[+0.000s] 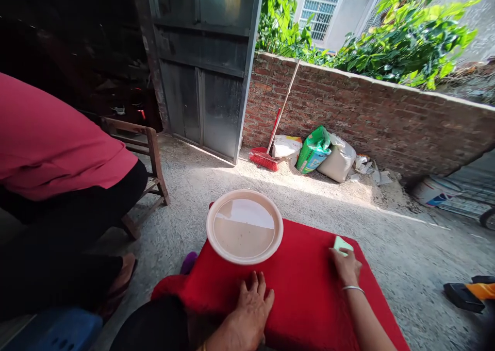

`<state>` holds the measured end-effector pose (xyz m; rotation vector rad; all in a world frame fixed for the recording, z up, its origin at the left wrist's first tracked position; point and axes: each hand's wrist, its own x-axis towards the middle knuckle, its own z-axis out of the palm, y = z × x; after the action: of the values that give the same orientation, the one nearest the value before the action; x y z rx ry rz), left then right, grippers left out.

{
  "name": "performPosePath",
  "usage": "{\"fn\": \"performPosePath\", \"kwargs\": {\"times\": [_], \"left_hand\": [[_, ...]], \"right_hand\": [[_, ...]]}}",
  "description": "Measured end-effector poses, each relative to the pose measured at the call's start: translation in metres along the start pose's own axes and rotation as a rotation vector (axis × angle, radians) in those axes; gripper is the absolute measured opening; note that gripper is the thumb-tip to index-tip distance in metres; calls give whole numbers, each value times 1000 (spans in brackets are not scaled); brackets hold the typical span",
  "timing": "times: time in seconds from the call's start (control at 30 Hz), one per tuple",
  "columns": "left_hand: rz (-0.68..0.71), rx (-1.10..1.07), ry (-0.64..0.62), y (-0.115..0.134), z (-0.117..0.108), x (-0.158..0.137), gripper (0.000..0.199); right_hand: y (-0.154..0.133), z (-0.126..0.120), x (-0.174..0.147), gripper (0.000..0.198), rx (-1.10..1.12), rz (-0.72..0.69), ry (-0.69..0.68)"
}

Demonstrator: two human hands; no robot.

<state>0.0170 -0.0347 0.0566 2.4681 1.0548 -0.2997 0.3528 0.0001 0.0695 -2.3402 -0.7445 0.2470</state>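
Note:
A red cloth (297, 279) covers the low table in front of me. My left hand (253, 304) lies on its near part, fingers spread and nothing in them. Just beyond those fingertips stands a round pale pink basin (211, 232) holding water that reflects light. Over at the right side of the cloth, my right hand (348, 266) grips a pale green block (342, 244), which could be a sponge or a bar of soap. Its far end shows past the fingers; the rest is hidden under them.
At the left a person in a pink top (65, 134) sits beside a wooden chair (152, 160). A metal door (201, 93) stands behind. Along the brick wall (371, 114) are a red broom (265, 159), a green sack (313, 150) and a white bucket (433, 190).

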Motion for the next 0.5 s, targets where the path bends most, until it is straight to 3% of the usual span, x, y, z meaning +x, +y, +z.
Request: {"fn": "performPosePath", "kwargs": {"times": [0.1,0.2,0.3,0.43,0.5], "left_hand": [[-53,23,-75,2,-4,5,101],[-49,27,-83,3,-6,4,95],[-29,20,-65,3,-6,2,98],[-31,-6,-107,3,-7,2,98],[-35,-17,-115,4,-9,2,92]], "right_hand": [[-19,47,-36,49,68,-97,-168],[-30,61,-48,42,171,-203,-364],[-23,28,-17,46,174,-82,-314],[2,-40,44,52,16,154,-29],[9,-58,62,51,-61,247,74]]}}
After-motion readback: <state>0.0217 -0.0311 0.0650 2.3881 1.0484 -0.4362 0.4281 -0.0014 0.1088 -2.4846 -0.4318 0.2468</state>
